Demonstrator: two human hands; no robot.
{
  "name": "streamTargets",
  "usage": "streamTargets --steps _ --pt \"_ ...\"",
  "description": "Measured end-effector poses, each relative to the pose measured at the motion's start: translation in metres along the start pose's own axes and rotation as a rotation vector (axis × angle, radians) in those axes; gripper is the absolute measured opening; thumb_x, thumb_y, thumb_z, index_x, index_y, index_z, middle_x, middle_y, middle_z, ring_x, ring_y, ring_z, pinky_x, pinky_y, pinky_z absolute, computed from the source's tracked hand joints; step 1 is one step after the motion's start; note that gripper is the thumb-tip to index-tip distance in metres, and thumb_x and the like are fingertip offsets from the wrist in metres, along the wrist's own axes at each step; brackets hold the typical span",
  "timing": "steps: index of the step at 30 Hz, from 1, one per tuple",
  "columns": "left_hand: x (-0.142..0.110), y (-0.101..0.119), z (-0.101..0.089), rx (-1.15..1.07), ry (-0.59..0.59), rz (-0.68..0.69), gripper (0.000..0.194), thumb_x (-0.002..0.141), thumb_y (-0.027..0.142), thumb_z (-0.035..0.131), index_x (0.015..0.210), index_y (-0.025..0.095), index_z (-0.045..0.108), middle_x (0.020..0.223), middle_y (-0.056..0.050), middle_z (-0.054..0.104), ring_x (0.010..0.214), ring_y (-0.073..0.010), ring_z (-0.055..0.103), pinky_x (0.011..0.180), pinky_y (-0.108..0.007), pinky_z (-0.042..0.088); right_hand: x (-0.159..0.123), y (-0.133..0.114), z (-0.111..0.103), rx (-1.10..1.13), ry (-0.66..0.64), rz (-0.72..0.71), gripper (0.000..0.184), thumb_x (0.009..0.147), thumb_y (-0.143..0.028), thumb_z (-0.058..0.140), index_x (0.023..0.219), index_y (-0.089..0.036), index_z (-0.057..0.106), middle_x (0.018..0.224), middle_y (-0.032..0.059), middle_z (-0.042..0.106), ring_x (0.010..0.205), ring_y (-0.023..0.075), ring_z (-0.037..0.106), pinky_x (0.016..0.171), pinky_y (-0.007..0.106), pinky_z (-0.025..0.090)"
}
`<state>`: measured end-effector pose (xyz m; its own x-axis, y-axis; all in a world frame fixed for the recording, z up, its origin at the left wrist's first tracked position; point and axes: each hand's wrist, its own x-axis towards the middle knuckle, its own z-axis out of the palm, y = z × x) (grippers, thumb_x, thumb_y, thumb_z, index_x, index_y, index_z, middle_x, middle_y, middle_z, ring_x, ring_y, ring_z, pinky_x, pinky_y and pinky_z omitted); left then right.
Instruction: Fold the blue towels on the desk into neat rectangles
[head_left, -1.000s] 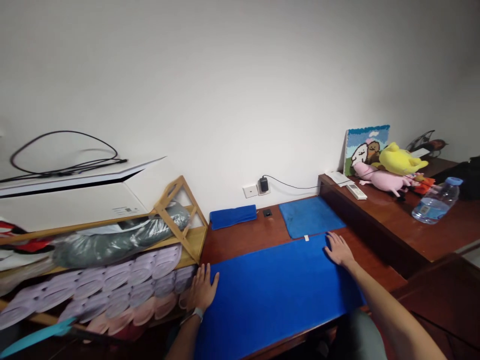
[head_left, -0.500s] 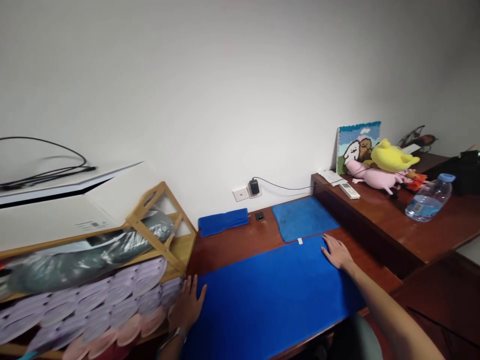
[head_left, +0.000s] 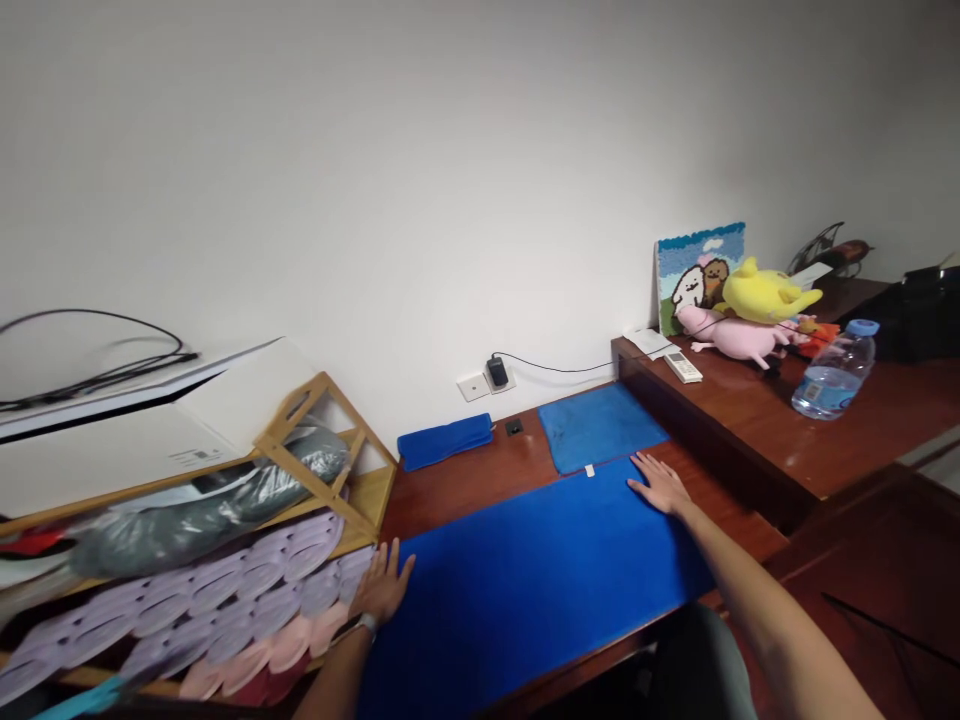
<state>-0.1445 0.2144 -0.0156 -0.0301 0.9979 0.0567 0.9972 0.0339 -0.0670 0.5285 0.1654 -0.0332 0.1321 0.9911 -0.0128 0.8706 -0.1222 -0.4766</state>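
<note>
A large blue cloth (head_left: 532, 580) lies spread flat over the front of the reddish-brown desk (head_left: 450, 497). My right hand (head_left: 661, 484) rests on its far right corner, fingers spread. At its left edge, my left hand (head_left: 382, 583) is down with the fingers apart, beside the wooden rack. Neither hand grips anything. Behind the large cloth lies a smaller blue cloth (head_left: 600, 425), flat, its front edge close to a white tag (head_left: 589, 471). A folded dark blue cloth (head_left: 445, 441) sits near the wall.
Left stands a wooden rack (head_left: 367, 505) with lilac and pink slippers (head_left: 240, 597) and a plastic-wrapped bundle (head_left: 202, 520). On the raised right desk are a remote (head_left: 683, 367), plush toys (head_left: 742, 338), a picture (head_left: 701, 275) and a water bottle (head_left: 835, 375). A plugged-in adapter (head_left: 496, 371) trails a cable.
The view has shifted slightly, so the right-side things appear further left and higher. Both hands remain spread at the cloth's edges; nothing has been picked up.
</note>
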Motion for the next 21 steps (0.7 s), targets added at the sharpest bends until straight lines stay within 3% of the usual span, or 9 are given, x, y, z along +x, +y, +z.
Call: streamTargets --steps 3,5,8,12,15,16,18,21 --pt "-0.007 0.040 -0.024 -0.054 0.046 -0.038 0.074 0.100 0.048 0.030 0.156 0.001 0.039 0.163 -0.027 0.041 0.152 -0.0354 0.039 0.122 -0.050 0.034 0.008 0.011 -0.002 0.167 0.035 0.062 0.063 0.103 -0.061 0.031 0.159 -0.034 0.044 0.170 -0.0009 0.034 0.154 0.0267 0.035 0.126 0.048 0.027" --pt "-0.021 0.090 -0.042 -0.116 0.163 0.076 0.067 0.100 0.042 0.030 0.152 0.002 0.046 0.159 -0.024 0.048 0.150 -0.0346 0.042 0.122 -0.050 0.035 0.012 0.015 0.000 0.183 0.049 0.084 0.060 0.104 -0.059 0.029 0.154 -0.034 0.052 0.170 -0.0021 0.034 0.154 0.0266 0.036 0.126 0.048 0.027" --pt "-0.062 0.201 -0.063 -0.276 0.160 0.437 0.049 0.100 0.029 0.034 0.134 0.017 0.066 0.138 -0.015 0.068 0.131 -0.0293 0.059 0.114 -0.048 0.043 0.015 0.016 0.007 0.127 0.051 0.068 0.062 0.104 -0.061 0.031 0.152 -0.030 0.055 0.169 0.0002 0.035 0.157 0.0248 0.030 0.129 0.046 0.020" --pt "-0.142 0.373 -0.069 -0.395 0.006 0.909 0.035 0.096 0.030 0.052 0.124 0.025 0.071 0.122 -0.011 0.070 0.114 -0.0273 0.062 0.100 -0.045 0.050 0.017 0.019 0.015 0.168 0.066 0.047 0.062 0.103 -0.060 0.031 0.150 -0.029 0.057 0.167 0.0002 0.040 0.157 0.0240 0.031 0.131 0.047 0.018" --pt "-0.188 0.475 -0.057 -0.385 -0.087 1.051 0.042 0.088 0.038 0.065 0.127 0.023 0.071 0.119 -0.019 0.069 0.112 -0.0336 0.061 0.092 -0.051 0.052 0.021 0.024 0.017 0.215 0.075 0.025 0.058 0.103 -0.055 0.032 0.146 -0.030 0.061 0.162 -0.0019 0.048 0.155 0.0225 0.035 0.131 0.045 0.023" --pt "-0.198 0.499 -0.052 -0.387 -0.123 1.094 0.048 0.084 0.035 0.070 0.130 0.025 0.071 0.120 -0.021 0.069 0.114 -0.0357 0.061 0.090 -0.051 0.051 0.022 0.026 0.017 0.225 0.077 0.018 0.057 0.103 -0.053 0.031 0.145 -0.030 0.062 0.160 -0.0024 0.050 0.154 0.0218 0.037 0.130 0.044 0.025" --pt "-0.209 0.532 -0.043 -0.426 -0.101 1.014 0.053 0.088 0.030 0.064 0.141 0.030 0.066 0.130 -0.020 0.069 0.123 -0.0387 0.059 0.091 -0.054 0.049 0.024 0.031 0.017 0.254 0.082 0.005 0.057 0.103 -0.051 0.031 0.144 -0.029 0.064 0.157 -0.0026 0.053 0.152 0.0208 0.040 0.130 0.043 0.028" --pt "-0.212 0.546 -0.038 -0.470 -0.055 0.880 0.055 0.099 0.030 0.043 0.152 0.042 0.052 0.141 -0.005 0.068 0.136 -0.0371 0.054 0.091 -0.052 0.046 0.025 0.037 0.020 0.308 0.093 -0.009 0.059 0.103 -0.051 0.029 0.142 -0.028 0.065 0.155 -0.0028 0.056 0.151 0.0197 0.042 0.130 0.041 0.028"
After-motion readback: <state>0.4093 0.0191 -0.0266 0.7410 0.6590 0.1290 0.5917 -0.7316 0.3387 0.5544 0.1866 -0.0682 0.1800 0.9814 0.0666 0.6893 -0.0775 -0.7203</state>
